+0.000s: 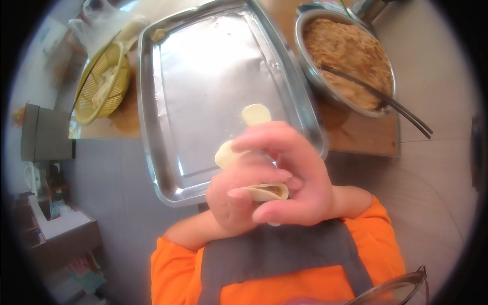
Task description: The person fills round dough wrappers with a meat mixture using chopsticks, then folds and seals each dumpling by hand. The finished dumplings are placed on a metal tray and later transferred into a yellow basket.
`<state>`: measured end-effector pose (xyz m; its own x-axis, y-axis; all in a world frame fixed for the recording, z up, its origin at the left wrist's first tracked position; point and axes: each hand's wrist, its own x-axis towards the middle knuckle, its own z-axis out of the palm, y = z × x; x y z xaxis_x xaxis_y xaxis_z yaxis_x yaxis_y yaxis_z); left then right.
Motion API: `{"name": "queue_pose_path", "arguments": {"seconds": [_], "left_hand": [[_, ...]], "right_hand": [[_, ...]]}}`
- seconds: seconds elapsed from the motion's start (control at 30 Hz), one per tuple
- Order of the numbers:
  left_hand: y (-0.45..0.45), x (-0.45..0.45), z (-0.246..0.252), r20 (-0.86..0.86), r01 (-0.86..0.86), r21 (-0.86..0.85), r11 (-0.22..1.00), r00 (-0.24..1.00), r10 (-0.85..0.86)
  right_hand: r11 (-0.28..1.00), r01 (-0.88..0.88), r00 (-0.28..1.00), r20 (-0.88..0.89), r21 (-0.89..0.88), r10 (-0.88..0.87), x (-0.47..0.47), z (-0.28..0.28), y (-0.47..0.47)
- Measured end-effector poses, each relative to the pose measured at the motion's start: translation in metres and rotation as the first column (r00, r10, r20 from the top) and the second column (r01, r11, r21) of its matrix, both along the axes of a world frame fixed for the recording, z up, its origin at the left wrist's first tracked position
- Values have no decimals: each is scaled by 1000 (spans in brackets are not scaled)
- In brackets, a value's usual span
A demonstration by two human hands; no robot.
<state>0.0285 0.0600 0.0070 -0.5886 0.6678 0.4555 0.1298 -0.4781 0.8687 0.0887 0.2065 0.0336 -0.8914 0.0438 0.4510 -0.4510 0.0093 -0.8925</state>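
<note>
My left hand (pixel 230 194) holds a folded round dumpling wrapper (pixel 265 192) between thumb and fingers. Its edges gape at the right end, where a bit of brown filling shows. Around that end curves my right hand (pixel 310 179), thumb and fingers apart; whether it touches the wrapper is hard to see. Just beyond both hands, two flat wrappers, a nearer one (pixel 225 155) partly hidden by my fingers and a farther one (pixel 256 114), lie on a large rectangular metal tray (pixel 202 99).
To the right stands a steel bowl (pixel 301 45) of brown minced filling (pixel 347 57), with dark chopsticks (pixel 404 106) across its rim. A yellow plastic basket (pixel 121 82) holding pale dough (pixel 105 85) sits left, beside a clear plastic bag (pixel 101 28). The wooden tabletop (pixel 362 137) ends near my arms.
</note>
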Motion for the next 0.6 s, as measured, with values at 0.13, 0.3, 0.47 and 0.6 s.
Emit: {"name": "queue_pose_path", "arguments": {"seconds": [0.13,0.3,0.47,0.6], "left_hand": [[4,2,-3,54,41,28,999,998,-43],[7,2,9,188,204,-36,978,963,-194],[68,32,9,146,121,949,290,648,-748],[98,44,-3,-447,-210,884,-418,-113,-887]], "right_hand": [[997,69,998,4,-39,-68,-6,-4,-4],[989,-76,996,34,-127,81,-10,-4,3],[910,-272,962,-81,-312,260,-16,-28,-7],[945,-231,971,7,-232,239,-5,-10,2]]}}
